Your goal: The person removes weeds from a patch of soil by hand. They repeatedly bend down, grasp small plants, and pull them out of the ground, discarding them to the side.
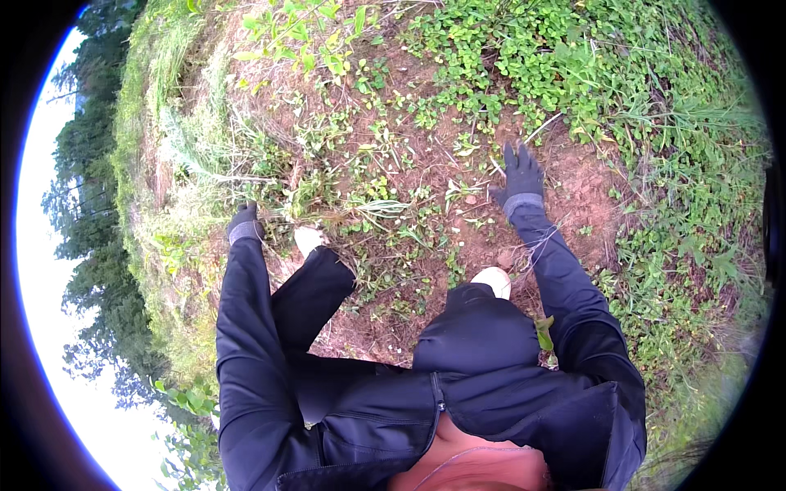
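My right hand [522,179] wears a dark glove with a grey cuff. Its fingers are spread, back up, over reddish bare soil [580,175], and it holds nothing that I can see. Beside its fingertips lies a thin pale stick [544,128], and a shorter piece [497,167] is at its thumb side. On the other side is my left hand [247,223], in a matching glove, low among weeds and grass near my left shoe [308,240]. Its fingers are bent and partly hidden, so whether they grip a stem is unclear. A cut or pulled grass clump [381,207] lies between the hands.
Dense leafy ground cover [528,67] grows ahead and to the right. A leafy sapling [307,37] rises ahead. Tall pale grass [184,147] stands at the left, with trees [92,184] beyond. My right shoe [493,282] rests on soil; thin dry twigs [543,242] cross my right sleeve.
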Available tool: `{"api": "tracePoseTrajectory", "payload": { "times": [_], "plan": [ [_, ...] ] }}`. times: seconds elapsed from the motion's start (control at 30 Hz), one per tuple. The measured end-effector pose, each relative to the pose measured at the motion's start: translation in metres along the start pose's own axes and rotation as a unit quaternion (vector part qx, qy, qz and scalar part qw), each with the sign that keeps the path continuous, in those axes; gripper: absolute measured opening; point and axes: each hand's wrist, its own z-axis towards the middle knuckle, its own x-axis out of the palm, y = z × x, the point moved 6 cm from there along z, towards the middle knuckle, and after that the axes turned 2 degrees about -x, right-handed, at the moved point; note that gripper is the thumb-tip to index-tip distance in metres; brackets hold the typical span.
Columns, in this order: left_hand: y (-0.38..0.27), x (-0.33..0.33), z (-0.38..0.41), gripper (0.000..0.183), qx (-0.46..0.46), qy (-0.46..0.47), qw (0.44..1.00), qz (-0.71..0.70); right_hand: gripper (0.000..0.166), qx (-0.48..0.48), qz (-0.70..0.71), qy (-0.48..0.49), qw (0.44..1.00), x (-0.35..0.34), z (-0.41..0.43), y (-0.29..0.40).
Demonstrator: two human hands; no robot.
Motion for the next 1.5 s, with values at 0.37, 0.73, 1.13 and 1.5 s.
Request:
{"api": "tracePoseTrajectory", "payload": {
  "times": [0.37,0.73,1.13,1.5],
  "plan": [
    [-0.142,-0.161,-0.219,0.048,0.414,0.034,0.876,-0.244,0.081,-0.077,-0.070,0.045,0.994,-0.026,0.193,0.021],
    [-0.120,-0.173,-0.239,0.045,0.317,-0.015,0.887,-0.337,0.042,0.157,0.243,0.050,0.956,-0.036,0.153,-0.008],
    [-0.138,-0.161,-0.234,0.045,0.323,0.057,0.900,-0.287,0.099,-0.011,-0.095,-0.017,0.995,-0.058,0.191,0.069],
    [-0.142,-0.155,-0.246,0.046,0.327,0.082,0.909,-0.244,0.048,-0.151,-0.126,-0.053,0.979,-0.017,0.258,0.098]
  ]
}}
